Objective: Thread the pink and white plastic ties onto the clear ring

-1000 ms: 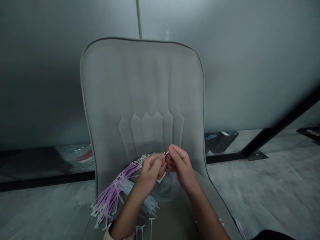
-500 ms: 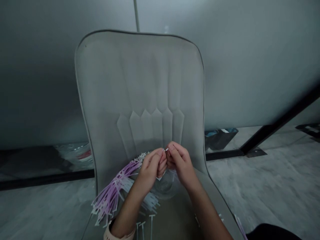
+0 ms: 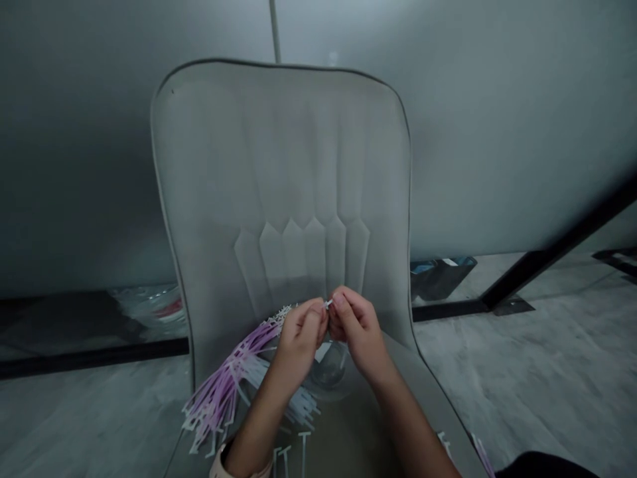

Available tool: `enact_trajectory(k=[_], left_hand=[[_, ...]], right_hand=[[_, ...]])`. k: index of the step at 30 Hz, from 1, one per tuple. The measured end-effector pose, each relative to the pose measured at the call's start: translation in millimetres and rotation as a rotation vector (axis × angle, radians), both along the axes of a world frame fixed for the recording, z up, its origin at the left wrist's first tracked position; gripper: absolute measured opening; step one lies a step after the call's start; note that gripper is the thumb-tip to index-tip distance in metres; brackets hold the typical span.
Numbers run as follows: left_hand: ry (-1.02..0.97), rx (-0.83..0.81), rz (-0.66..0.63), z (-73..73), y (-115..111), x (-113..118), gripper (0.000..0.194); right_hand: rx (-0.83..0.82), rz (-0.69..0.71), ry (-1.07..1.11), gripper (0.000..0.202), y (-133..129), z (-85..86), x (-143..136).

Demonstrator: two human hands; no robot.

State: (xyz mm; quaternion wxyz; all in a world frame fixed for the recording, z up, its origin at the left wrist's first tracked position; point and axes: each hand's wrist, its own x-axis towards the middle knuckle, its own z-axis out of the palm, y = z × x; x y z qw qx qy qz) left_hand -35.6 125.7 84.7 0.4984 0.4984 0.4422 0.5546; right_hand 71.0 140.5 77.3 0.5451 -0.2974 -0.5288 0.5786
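Note:
My left hand [image 3: 301, 335] and my right hand [image 3: 359, 325] meet above the chair seat, both closed in a pinch. Between their fingertips is a small white piece [image 3: 328, 303], its exact kind too small to make out. Left of my left hand lies a bundle of thin purple sticks [image 3: 233, 372] with white T-shaped ends. Pale white sticks [image 3: 298, 401] of similar shape lie partly behind my left forearm. Beneath my hands is a clear round plastic container [image 3: 329, 372], partly covered by them.
The padded grey chair [image 3: 288, 166] stands against a glossy grey wall [image 3: 497, 119]. A few loose T-ended sticks [image 3: 303, 451] lie near the seat's front. Behind the chair are a dark bag [image 3: 442, 279] at right and clear plastic wrapping [image 3: 149, 309] at left. A black slanted bar [image 3: 557, 245] meets the floor.
The fingertips have shifted slightly, and the white piece now shows bridging both hands. My hands sit a little lower, showing more of the clear container. The view has shifted slightly.

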Motion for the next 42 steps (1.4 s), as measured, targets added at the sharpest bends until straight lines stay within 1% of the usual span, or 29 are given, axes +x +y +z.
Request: enact_trajectory(k=[5,8,12,17,23,31,37,42], left_hand=[[0.036,0.016,0.022,3.7,-1,0,0.036],[0.039,0.025,0.008,3.8,-2,0,0.038],[0.068,0.049,-0.049,1.1,-1,-2,0.039],[0.089,0.078,-0.070,-1.8,0,-4,0.037],[0.131,0.120,-0.054,-3.8,0,-3,0.035],[0.159,0.137,-0.053,-7.1,-2,-1,0.035],[0.147,0.171,-0.071,-13.4,0,-1,0.037],[0.131,0.168,-0.074,-17.7,2,0,0.037]], right_hand=[[0.007,-0.021,-0.002,0.042,-1,2.0,-1],[0.007,-0.035,-0.012,0.043,-1,3.7,-1],[-0.003,-0.029,0.010,0.043,0,2.7,0],[0.011,-0.020,0.005,0.042,0,0.7,1],[0.055,-0.060,-0.034,0.040,-2,2.8,1],[0.083,-0.086,-0.056,0.039,0,4.1,2],[0.100,-0.091,-0.066,0.039,1,2.5,1],[0.101,-0.091,-0.085,0.039,2,-0.2,2]])
